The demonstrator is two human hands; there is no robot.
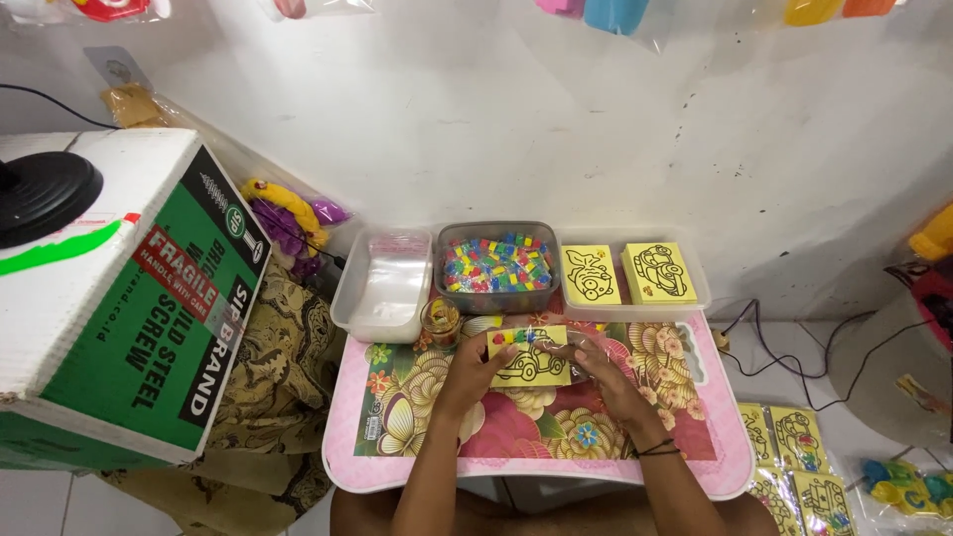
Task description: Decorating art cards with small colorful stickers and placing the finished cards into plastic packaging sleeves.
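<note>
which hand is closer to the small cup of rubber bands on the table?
Left. The left hand sits just below and right of the small cup, holding the yellow card. The right hand is farther right, beyond the card.

The card (529, 357) looks like matt yellow paper inside a glossy clear sleeve. The desk (397, 437) has a smooth, shiny printed plastic top. The tubs (382, 288) are translucent plastic, the box (119, 298) printed cardboard, and the wall (596, 129) matt, scuffed paint.

Three trays line the back of the bench (695, 437) against the wall: bag tray (382, 288) left, bead tray (496, 268) centre, card tray (635, 273) right. A carton (109, 298) stands left; packed cards (794, 462) lie on the floor, right.
</note>
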